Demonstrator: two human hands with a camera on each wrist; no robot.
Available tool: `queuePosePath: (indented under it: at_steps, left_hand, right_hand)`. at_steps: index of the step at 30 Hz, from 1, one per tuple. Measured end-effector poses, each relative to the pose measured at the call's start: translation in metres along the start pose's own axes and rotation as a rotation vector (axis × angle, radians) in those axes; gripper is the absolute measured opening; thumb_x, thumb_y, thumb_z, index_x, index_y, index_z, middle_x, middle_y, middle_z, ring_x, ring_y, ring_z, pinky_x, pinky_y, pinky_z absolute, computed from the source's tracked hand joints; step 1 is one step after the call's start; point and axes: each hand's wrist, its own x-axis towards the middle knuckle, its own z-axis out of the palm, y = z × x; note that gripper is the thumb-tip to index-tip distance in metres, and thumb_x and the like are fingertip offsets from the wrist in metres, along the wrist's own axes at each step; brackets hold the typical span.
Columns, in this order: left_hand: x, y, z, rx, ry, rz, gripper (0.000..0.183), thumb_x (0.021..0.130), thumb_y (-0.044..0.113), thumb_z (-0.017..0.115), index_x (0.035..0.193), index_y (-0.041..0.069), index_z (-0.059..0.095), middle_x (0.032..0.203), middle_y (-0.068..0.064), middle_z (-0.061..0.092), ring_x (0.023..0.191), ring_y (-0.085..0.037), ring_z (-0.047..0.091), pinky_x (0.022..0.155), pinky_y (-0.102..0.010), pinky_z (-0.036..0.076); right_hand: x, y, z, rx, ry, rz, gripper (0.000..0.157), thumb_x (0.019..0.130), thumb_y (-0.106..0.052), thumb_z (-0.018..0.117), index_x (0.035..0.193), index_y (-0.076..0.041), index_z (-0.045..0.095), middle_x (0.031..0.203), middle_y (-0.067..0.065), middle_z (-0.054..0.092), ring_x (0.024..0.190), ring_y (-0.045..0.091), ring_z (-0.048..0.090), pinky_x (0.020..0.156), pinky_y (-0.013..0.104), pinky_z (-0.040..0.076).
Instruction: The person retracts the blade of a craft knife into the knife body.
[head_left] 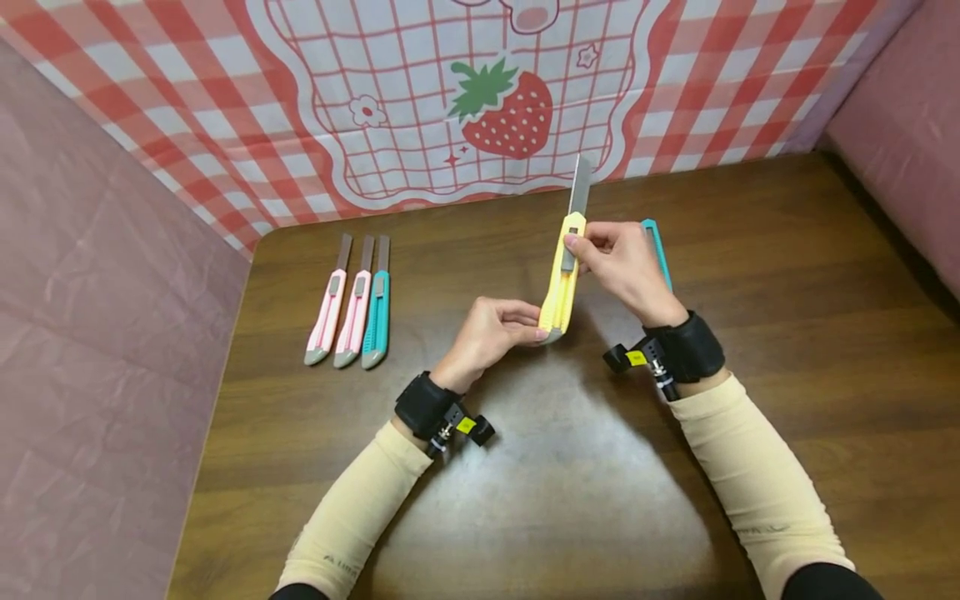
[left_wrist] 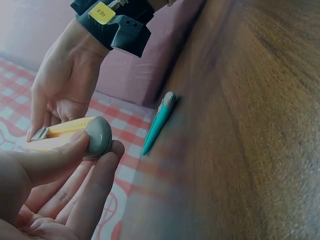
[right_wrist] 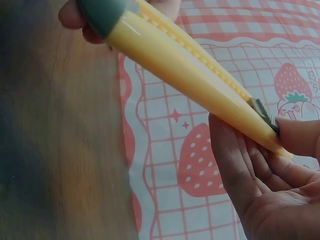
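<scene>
A yellow box cutter (head_left: 559, 287) is held up over the table between both hands, its long blade (head_left: 580, 187) extended and pointing away. My left hand (head_left: 491, 333) pinches the grey end cap (left_wrist: 99, 136) between thumb and fingers. With thumb on the grey slider (right_wrist: 264, 114), my right hand (head_left: 626, 267) grips the cutter near its blade end. Left of the hands lie two pink box cutters (head_left: 327, 317) and a teal one (head_left: 377, 321), side by side with blades out. Another teal box cutter (head_left: 657, 250) lies beyond my right hand, partly hidden by it.
The brown wooden table (head_left: 525, 500) ends at the back against a red-and-white checked cloth (head_left: 225, 108) with a strawberry print. Pink fabric hangs along the left (head_left: 97, 333) and right sides. Both wrists wear black camera straps.
</scene>
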Motion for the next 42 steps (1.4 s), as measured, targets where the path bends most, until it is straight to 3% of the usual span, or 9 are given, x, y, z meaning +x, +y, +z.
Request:
queuePosePath:
  at_steps: [4,12,19,31,38,42]
  left_hand:
    - [0.0000,0.0014,-0.0015,0.018,0.008,0.008,0.026,0.082,0.004,0.078,0.107,-0.003,0.072,0.102,-0.022,0.075,0.083,-0.009,0.072,0.075,-0.022,0.060]
    - [-0.0013,0.0042,-0.0037,-0.027,0.022,0.020,0.028,0.083,0.003,0.077,0.110,-0.004,0.071,0.105,-0.023,0.074,0.087,-0.015,0.074,0.079,-0.028,0.062]
    - [-0.0035,0.0030,-0.0027,0.010,0.023,0.037,0.029,0.083,0.005,0.077,0.110,-0.003,0.071,0.106,-0.021,0.074,0.092,-0.019,0.075,0.078,-0.024,0.061]
    - [0.0001,0.0059,-0.0032,-0.019,0.038,0.032,0.029,0.083,0.001,0.076,0.110,-0.005,0.070,0.106,-0.023,0.074,0.090,-0.020,0.075,0.081,-0.030,0.063]
    - [-0.0006,0.0064,-0.0014,-0.032,0.048,0.026,0.028,0.082,0.000,0.076,0.110,-0.005,0.071,0.105,-0.023,0.074,0.090,-0.021,0.075,0.079,-0.027,0.062]
    - [-0.0016,0.0047,-0.0012,-0.060,0.053,0.020,0.029,0.083,-0.003,0.075,0.110,-0.008,0.069,0.106,-0.026,0.072,0.089,-0.020,0.075,0.079,-0.026,0.062]
  right_hand:
    - [0.0001,-0.0016,0.0004,0.010,-0.005,0.013,0.026,0.096,-0.025,0.065,0.097,0.000,0.073,0.074,-0.006,0.070,0.064,0.001,0.065,0.059,0.017,0.052]
    - [-0.0001,-0.0025,0.0036,0.033,0.045,0.046,0.035,0.097,-0.034,0.062,0.099,0.000,0.071,0.066,-0.011,0.060,0.062,0.004,0.062,0.057,0.018,0.050]
    - [-0.0047,-0.0013,0.0041,0.140,-0.030,0.122,0.041,0.099,-0.037,0.058,0.100,0.003,0.068,0.066,-0.012,0.064,0.061,0.006,0.062,0.060,0.021,0.057]
    - [-0.0003,-0.0073,0.0024,0.051,-0.008,0.033,0.035,0.099,-0.030,0.059,0.096,0.004,0.070,0.062,-0.016,0.061,0.059,0.005,0.060,0.053,0.017,0.046]
    - [0.0001,-0.0088,0.0025,0.024,-0.019,0.016,0.033,0.099,-0.028,0.060,0.099,0.003,0.071,0.064,-0.014,0.062,0.060,0.005,0.061,0.053,0.017,0.046]
    - [-0.0013,-0.0084,0.0056,0.028,-0.040,-0.001,0.029,0.099,-0.023,0.061,0.103,0.004,0.070,0.072,-0.007,0.066,0.063,0.001,0.062,0.055,0.016,0.049]
